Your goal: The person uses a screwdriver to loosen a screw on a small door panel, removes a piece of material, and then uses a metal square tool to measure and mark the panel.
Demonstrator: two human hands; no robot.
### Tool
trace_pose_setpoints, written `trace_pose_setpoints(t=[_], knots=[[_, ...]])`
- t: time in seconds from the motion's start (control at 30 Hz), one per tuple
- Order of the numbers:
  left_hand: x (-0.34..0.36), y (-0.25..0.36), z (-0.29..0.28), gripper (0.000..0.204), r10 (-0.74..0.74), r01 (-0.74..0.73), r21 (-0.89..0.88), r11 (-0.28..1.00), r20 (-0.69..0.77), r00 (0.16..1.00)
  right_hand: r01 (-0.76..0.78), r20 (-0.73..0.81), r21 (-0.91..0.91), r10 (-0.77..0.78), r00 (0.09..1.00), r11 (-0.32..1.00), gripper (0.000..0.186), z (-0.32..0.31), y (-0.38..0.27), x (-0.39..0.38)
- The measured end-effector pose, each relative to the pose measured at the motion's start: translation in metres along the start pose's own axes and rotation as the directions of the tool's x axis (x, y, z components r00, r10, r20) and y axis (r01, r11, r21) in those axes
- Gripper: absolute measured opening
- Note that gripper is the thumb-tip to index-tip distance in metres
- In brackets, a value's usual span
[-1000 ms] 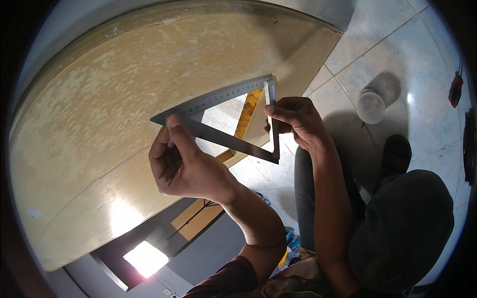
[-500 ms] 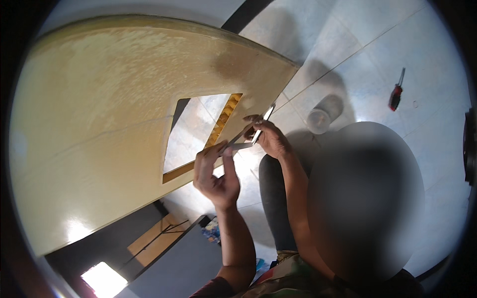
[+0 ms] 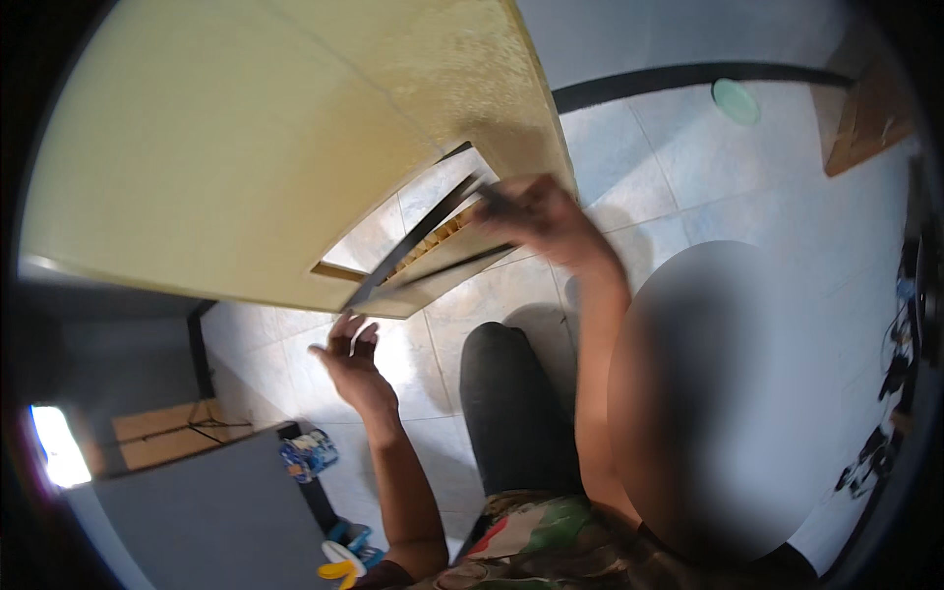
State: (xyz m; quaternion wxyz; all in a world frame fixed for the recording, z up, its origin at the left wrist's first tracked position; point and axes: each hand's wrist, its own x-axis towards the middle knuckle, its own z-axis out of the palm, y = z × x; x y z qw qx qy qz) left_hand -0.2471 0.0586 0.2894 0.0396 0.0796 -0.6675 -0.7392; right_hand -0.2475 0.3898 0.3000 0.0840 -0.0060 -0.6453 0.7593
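A thin dark frame of narrow strips (image 3: 418, 243) is held slanting across a rectangular cut-out in a pale yellow door panel (image 3: 295, 147). My right hand (image 3: 541, 221), blurred by motion, is closed around the frame's upper end. Below the panel's lower edge is my left hand (image 3: 359, 369), its fingers and thumb spread. Its fingertips are close to the frame's lower end; whether they touch it I cannot tell. Inside the cut-out's edge shows a yellowish honeycomb core (image 3: 433, 246), partly behind the frame.
Pale floor tiles (image 3: 629, 157) lie under the panel and my knee. A green oval dish (image 3: 736, 101) and a brown wooden piece (image 3: 870, 118) are at the far right. A grey surface (image 3: 206, 511) stands at the lower left. Dark items (image 3: 870, 457) lie along the right.
The view has swung to the right. My left hand has moved down and left, its fingers now spread. My right hand has raised and turned the frame, which now slants across the cut-out.
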Motion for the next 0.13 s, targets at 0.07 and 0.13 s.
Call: trace_pose_setpoints(t=[0.07, 0.13], knots=[[-0.013, -0.017, -0.013, 0.071, -0.095, 0.085, 0.084, 0.993, 0.122, 0.988, 0.048, -0.231, -0.283, -0.116, 0.966, 0.958, 0.034, -0.025, -0.066, -0.028], [-0.041, -0.017, 0.003, 0.067, -0.247, 0.203, 0.199, 0.959, 0.231, 0.941, -0.18, -0.572, -0.548, -0.208, 0.794, 0.817, 0.026, -0.048, -0.117, -0.062]])
